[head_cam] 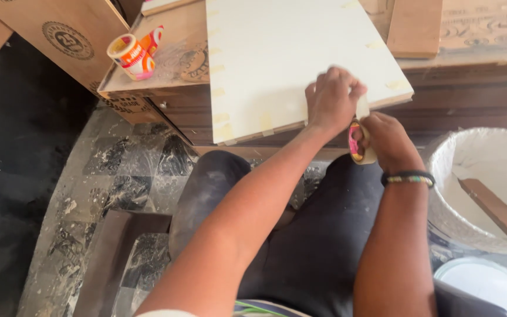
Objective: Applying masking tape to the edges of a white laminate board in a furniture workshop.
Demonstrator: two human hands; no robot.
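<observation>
A cream-white board (283, 53) lies on a low wooden bench, its near edge overhanging. Short strips of masking tape run along its left and near edges. My left hand (331, 100) presses down on the board's near edge, fingers curled over a strip of tape. My right hand (389, 141) sits just below that edge and grips a roll of masking tape (358, 142), its tape pulled up toward the left hand. A beaded band circles my right wrist.
An orange and white tube-shaped container (133, 54) lies on the wooden bench (165, 76). A white bucket (488, 182) with a wooden stick (500, 214) in it stands at right. A wooden plank (415, 26) rests at the back. My knees are below the bench.
</observation>
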